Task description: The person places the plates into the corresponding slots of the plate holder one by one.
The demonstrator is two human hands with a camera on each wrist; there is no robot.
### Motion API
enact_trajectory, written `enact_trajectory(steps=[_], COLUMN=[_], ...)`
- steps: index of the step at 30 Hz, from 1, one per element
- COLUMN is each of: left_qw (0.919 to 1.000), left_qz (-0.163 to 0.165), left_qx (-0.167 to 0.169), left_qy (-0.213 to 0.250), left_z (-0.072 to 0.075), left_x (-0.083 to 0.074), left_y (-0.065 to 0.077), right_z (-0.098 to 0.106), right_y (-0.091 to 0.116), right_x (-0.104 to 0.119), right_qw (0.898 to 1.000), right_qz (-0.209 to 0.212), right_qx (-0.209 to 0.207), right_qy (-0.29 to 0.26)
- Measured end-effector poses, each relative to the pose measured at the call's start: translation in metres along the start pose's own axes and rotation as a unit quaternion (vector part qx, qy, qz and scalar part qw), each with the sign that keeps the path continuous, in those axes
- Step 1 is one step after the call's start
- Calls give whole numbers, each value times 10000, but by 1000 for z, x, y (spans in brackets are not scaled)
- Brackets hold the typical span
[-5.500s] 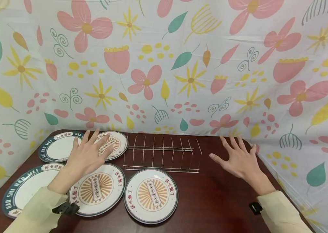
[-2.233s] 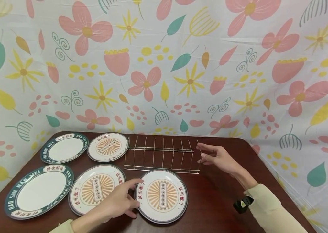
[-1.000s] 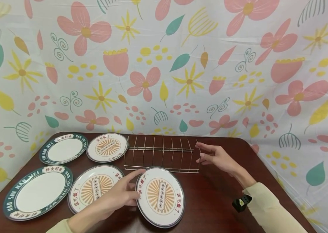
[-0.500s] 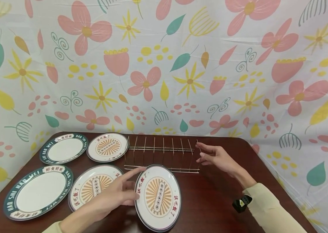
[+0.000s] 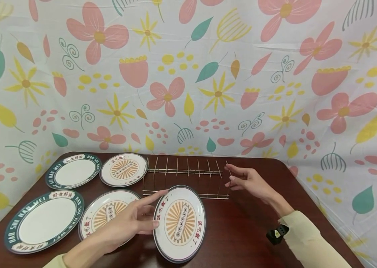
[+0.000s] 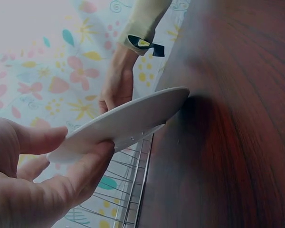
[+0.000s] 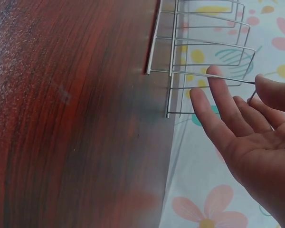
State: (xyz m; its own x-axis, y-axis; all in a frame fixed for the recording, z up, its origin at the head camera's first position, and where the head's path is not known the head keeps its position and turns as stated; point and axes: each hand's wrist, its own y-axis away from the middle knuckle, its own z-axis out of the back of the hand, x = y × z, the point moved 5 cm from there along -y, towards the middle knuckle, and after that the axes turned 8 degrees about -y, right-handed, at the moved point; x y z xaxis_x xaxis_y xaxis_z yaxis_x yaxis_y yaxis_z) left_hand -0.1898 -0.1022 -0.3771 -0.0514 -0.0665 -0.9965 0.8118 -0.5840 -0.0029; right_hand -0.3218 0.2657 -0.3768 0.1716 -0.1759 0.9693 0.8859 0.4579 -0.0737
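In the head view my left hand (image 5: 125, 223) pinches the left rim of a round white plate (image 5: 180, 225) with an orange sunburst and red lettering. The plate is tilted up, its face toward me, in front of the wire plate rack (image 5: 213, 197). From the left wrist, the thumb lies on one side of the plate (image 6: 128, 116) and fingers on the other. My right hand (image 5: 252, 182) holds the end wire at the rack's right side. In the right wrist view, the thumb presses this wire of the rack (image 7: 173, 47), with the fingers partly spread below.
Left of the rack lie a small sunburst plate (image 5: 123, 169) and a green-rimmed plate (image 5: 74, 171). Nearer me are a second green-rimmed plate (image 5: 46, 223) and another sunburst plate (image 5: 91, 219), partly behind my left hand. A flowered cloth (image 5: 188, 93) hangs behind the table (image 5: 248, 230).
Both hands hovered spread at first; the left then took the front plate's rim and the right the rack's end. Since then the plate has tilted up and shifted slightly left; the right hand stays.
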Motion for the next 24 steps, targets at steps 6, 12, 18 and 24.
enact_trajectory(steps=[6,12,18,24], left_qw=[9998,9988,9982,9966], left_qz=[-92,-364,-354,-512], left_qx=[-71,-91,-266,-443], left_qy=[-134,-307,-410,-478], left_z=[4,12,22,38], left_x=[-4,-10,-19,-32], left_y=[1,1,4,8], right_z=[-1,-1,-1,0], right_y=[1,-1,-1,-1], right_x=[0,-2,-2,-2], right_qw=[10000,9999,9998,9998], right_qz=[-35,-23,-44,-75], right_qx=[21,69,120,135], right_qy=[-58,-113,-148,-147])
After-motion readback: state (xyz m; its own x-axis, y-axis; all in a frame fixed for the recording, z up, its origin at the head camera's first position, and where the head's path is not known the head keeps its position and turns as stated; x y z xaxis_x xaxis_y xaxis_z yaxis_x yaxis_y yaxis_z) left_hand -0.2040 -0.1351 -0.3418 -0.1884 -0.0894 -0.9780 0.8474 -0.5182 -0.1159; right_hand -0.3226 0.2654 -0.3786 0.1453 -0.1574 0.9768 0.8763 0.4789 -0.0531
